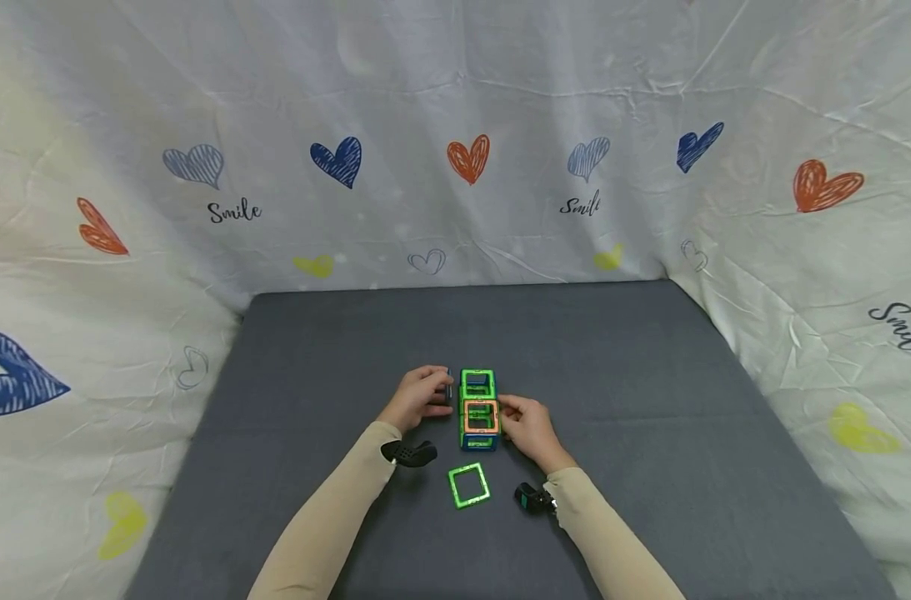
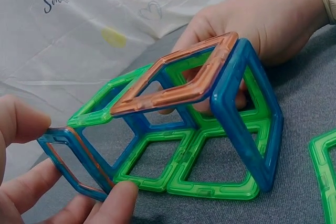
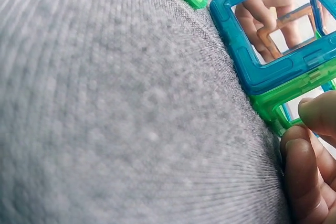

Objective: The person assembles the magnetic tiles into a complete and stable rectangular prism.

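Observation:
A box-like frame of magnetic tiles (image 1: pixel 481 402) stands on the table, with green and blue squares and an orange tile (image 2: pixel 163 99) on top. Its side towards my left hand shows open in the left wrist view. Thumb and fingers of my left hand (image 1: pixel 417 398) pinch a blue-edged square tile (image 2: pixel 97 165) with orange showing at it, close beside that side. On the opposite side, my right hand (image 1: pixel 532 429) grips the edge of a green side tile (image 3: pixel 268 109) between thumb and fingers. A blue tile (image 2: pixel 239 124) closes the near end.
One loose green square tile (image 1: pixel 453 490) lies flat on the dark grey table (image 1: pixel 613 358), nearer to me than the frame. A white cloth (image 1: pixel 395 100) printed with hearts hangs behind and along both sides. Each wrist wears a black camera (image 1: pixel 410 453).

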A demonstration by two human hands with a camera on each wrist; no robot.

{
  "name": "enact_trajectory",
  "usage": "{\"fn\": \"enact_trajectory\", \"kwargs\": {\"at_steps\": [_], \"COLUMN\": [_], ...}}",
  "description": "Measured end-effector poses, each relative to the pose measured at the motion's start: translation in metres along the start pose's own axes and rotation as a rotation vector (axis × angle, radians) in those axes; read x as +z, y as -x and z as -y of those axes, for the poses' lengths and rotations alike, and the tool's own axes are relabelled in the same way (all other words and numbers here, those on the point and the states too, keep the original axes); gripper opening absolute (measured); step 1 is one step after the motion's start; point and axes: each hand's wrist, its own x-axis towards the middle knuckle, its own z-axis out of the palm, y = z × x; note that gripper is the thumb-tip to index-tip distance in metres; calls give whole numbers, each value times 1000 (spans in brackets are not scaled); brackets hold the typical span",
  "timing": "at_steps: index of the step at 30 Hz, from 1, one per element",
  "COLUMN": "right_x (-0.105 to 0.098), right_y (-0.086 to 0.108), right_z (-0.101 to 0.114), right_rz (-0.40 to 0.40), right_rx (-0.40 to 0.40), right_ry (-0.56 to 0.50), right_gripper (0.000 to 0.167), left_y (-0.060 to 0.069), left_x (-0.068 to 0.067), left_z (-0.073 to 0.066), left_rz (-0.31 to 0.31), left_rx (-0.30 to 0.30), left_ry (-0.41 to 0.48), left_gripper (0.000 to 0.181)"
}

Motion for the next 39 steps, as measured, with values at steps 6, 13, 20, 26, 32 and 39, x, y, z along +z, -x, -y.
{"fn": "enact_trajectory", "kwargs": {"at_steps": [6,13,20,26,32,39], "right_x": [0,0,1,1,1,0], "right_y": [0,0,0,0,1,1], "right_z": [-2,-1,-1,0,0,0], "right_rz": [-1,0,1,0,3,2], "right_rx": [-5,-12,-11,0,5,11], "right_ry": [13,1,2,-5,-7,-9], "right_gripper": [33,34,34,34,34,33], "left_y": [-1,-1,-2,-1,-1,1], "left_x": [3,6,9,11,13,16], "left_z": [-1,0,2,2,2,0], "left_rz": [-19,-35,-51,-69,-72,-66], "left_rx": [5,30,60,76,85,81], "left_ry": [0,-5,-24,-58,-75,-108], "left_gripper": [47,46,45,42,42,42]}}
